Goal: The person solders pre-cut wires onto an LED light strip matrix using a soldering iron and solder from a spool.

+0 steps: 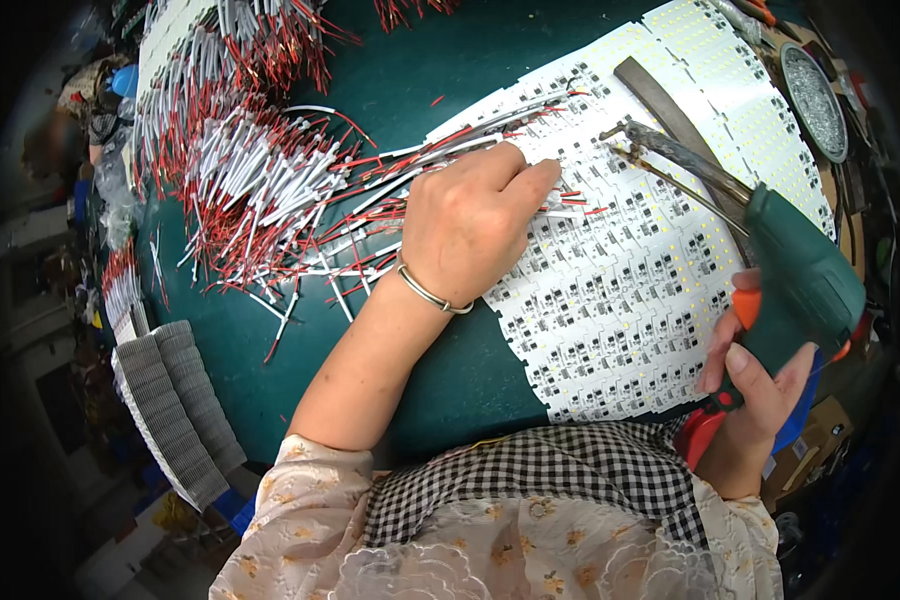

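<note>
- Left hand (467, 225), a metal bangle on its wrist: lies palm-down on the white panel of LED circuit boards (660, 290), fingers curled; fingertips pin a short red-and-white wire lead (570, 203) against the board, apparently to steady it at its pad.
- Right hand (755, 385): wrapped closed around the green pistol-grip soldering gun (795, 275), one finger beside the orange trigger; its dark metal tip (620, 135) sits just above the panel, near the pinned lead.
- Loose pile of red-and-white wire leads (250, 170): on the dark green tabletop (450, 380), left of the panel, within reach.
</note>
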The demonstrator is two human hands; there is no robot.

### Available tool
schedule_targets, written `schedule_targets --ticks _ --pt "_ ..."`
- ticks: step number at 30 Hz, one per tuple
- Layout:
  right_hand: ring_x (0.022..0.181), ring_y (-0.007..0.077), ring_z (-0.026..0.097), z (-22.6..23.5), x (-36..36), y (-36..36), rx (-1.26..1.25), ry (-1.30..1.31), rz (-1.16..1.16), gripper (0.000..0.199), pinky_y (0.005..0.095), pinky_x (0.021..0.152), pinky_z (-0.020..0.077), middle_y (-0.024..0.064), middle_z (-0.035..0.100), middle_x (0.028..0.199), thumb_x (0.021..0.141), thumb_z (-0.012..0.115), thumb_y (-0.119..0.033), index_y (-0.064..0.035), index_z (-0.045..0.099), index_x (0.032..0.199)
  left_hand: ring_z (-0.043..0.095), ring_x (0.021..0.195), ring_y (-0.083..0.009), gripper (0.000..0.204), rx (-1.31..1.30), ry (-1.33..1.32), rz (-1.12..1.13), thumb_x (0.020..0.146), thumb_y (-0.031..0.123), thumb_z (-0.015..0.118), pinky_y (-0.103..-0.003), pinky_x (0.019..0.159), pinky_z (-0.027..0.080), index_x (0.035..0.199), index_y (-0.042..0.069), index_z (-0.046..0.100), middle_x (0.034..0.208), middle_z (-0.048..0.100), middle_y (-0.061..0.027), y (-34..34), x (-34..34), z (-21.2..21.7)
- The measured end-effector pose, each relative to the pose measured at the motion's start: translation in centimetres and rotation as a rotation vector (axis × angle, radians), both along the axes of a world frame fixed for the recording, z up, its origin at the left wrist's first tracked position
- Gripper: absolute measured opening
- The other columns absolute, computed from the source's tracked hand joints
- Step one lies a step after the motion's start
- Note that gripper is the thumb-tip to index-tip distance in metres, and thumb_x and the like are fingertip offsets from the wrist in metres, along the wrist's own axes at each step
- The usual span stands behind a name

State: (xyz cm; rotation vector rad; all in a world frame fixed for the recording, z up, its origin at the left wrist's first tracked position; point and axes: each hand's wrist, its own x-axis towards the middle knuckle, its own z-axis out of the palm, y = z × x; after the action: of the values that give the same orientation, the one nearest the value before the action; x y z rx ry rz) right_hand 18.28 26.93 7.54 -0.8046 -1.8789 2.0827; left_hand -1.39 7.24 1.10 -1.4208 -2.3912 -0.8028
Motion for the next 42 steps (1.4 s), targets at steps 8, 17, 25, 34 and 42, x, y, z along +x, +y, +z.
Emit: schedule_targets --ticks 8,17,25,34,42 --pt "0.046 0.0109 0.051 3.4 1.8 2.3 0.326 0.065 0.015 0.062 0.0227 0.042 0.0452 0.0117 0.057 0.074 0.082 0.066 -0.017 0.0131 0.038 0.128 0.062 0.062 -0.0238 0.04 -0.069 0.013 -0.032 0.064 -0.006 0.064 -0.034 0.053 0.049 0.1 0.01 0.067 0.075 0.062 -0.0061 0.6 -0.2 1.0" --pt "0.05 0.0137 0.054 0.1 1.8 -1.4 0.052 -0.055 0.004 0.058 0.0223 0.043 0.0449 0.0153 0.058 0.079 0.078 0.068 -0.014 0.0105 0.042 0.123 0.064 0.067 -0.024 0.042 0.057 -0.103 -0.084 0.061 -0.014 0.057 -0.032 0.056 0.05 0.094 0.008 0.069 0.078 0.064 -0.0085 0.1 -0.5 -1.0" --pt "0.078 0.0192 0.061 -0.9 2.7 -0.9 -0.131 0.017 0.116 0.043 0.0253 0.056 0.0555 0.0194 0.056 0.105 0.083 0.06 0.006 0.0076 0.047 0.123 0.065 0.072 -0.0239 0.045 0.086 -0.303 -0.116 0.059 -0.017 0.052 -0.031 0.061 0.051 0.093 0.006 0.07 0.081 0.066 -0.0094 -0.1 -1.1 -0.8" --pt "0.075 0.0169 0.059 -2.2 2.7 -1.6 0.014 0.019 0.239 0.034 0.0247 0.053 0.0526 0.0172 0.054 0.104 0.082 0.061 0.002 0.0052 0.046 0.112 0.066 0.072 -0.0239 0.042 0.101 -0.244 -0.143 0.06 -0.016 0.055 -0.031 0.062 0.052 0.092 0.006 0.069 0.081 0.066 -0.0085 -0.1 -1.1 -1.1" --pt "0.06 0.0143 0.056 -1.5 2.4 -2.0 0.112 -0.026 0.201 0.046 0.0235 0.05 0.0499 0.0145 0.057 0.088 0.082 0.062 -0.002 0.0072 0.044 0.123 0.065 0.07 -0.0245 0.042 0.083 -0.167 -0.132 0.06 -0.015 0.057 -0.032 0.059 0.052 0.095 0.006 0.068 0.079 0.065 -0.0087 -0.2 -0.9 -1.3"
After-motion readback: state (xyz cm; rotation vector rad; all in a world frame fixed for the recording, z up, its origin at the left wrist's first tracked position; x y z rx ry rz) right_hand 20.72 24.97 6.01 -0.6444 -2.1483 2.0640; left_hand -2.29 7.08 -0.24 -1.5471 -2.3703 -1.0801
